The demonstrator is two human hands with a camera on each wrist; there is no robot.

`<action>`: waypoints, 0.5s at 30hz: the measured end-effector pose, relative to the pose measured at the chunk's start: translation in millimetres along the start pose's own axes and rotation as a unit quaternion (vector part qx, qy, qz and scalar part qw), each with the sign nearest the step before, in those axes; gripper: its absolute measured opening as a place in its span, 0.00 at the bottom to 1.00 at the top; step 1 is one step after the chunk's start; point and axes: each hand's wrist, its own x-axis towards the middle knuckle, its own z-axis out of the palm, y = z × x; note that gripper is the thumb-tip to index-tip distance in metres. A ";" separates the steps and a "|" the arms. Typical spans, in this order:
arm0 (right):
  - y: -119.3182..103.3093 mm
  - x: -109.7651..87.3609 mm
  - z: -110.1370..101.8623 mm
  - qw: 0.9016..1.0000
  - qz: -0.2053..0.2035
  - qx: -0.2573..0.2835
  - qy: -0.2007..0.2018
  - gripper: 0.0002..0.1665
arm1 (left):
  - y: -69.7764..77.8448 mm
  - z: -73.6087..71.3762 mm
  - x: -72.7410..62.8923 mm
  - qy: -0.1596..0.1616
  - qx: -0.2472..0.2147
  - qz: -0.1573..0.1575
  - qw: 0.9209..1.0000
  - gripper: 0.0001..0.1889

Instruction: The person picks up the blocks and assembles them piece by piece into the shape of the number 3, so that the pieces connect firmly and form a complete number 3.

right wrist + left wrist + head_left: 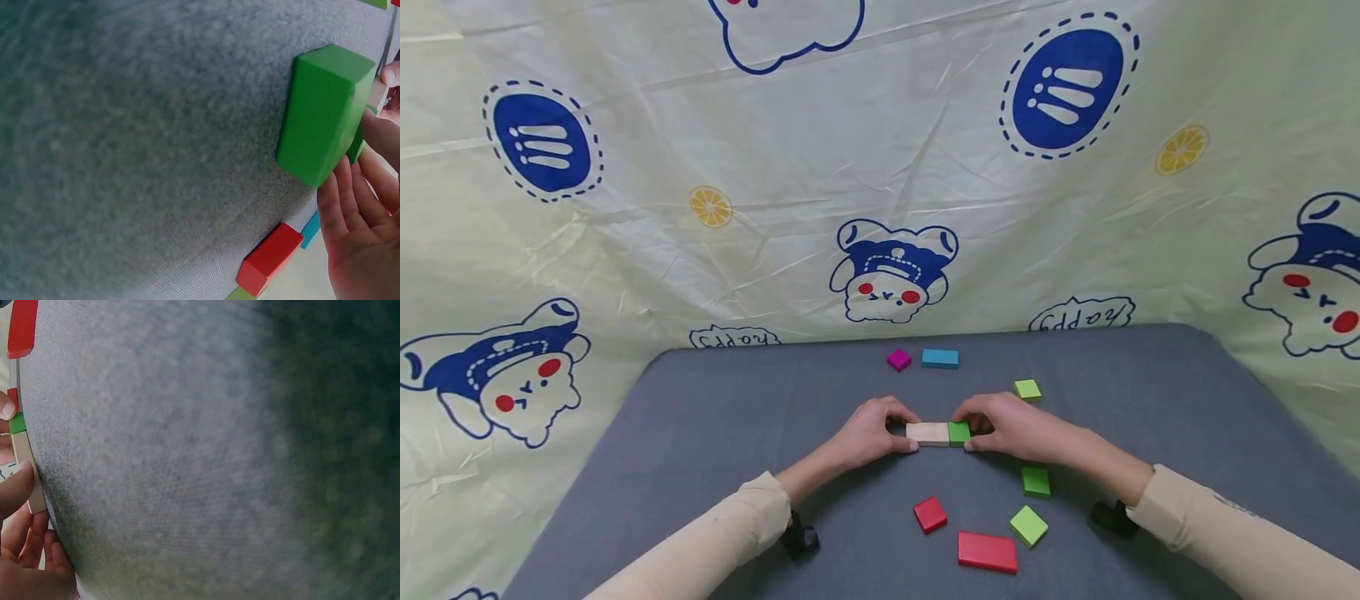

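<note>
A plain wooden block (927, 434) and a green block (958, 434) lie end to end in one row on the grey cloth. My left hand (868, 433) pinches the wooden block at its left end, thumb on the near side and fingers on the far side. In the left wrist view, the left thumb (17, 487) overlaps the wooden block's face. At the row's other end, my right hand (1018, 427) grips the green block between thumb and fingers. The right wrist view shows this green block only partly, behind the right fingers (353, 200).
A magenta block (898, 360) and a blue block (940, 358) lie towards the back. Green blocks (1036, 482) are scattered around the right forearm. Nearer the front are a small red block (930, 515) and a longer red one (987, 552). A printed curtain (775, 275) hangs behind the table.
</note>
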 end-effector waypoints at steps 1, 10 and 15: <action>-0.5 -0.2 0.1 1.000 -0.001 -0.001 0.000 0.17 | -0.3 0.4 0.1 0.000 0.000 0.000 1.000 0.13; -5.0 -1.0 2.8 1.000 -0.011 -0.027 0.007 0.17 | -0.5 1.4 -1.8 0.008 -0.003 0.013 1.000 0.13; -5.5 -0.7 4.9 0.999 -0.007 -0.040 0.004 0.20 | -0.8 2.2 -1.9 0.007 -0.005 0.014 1.000 0.13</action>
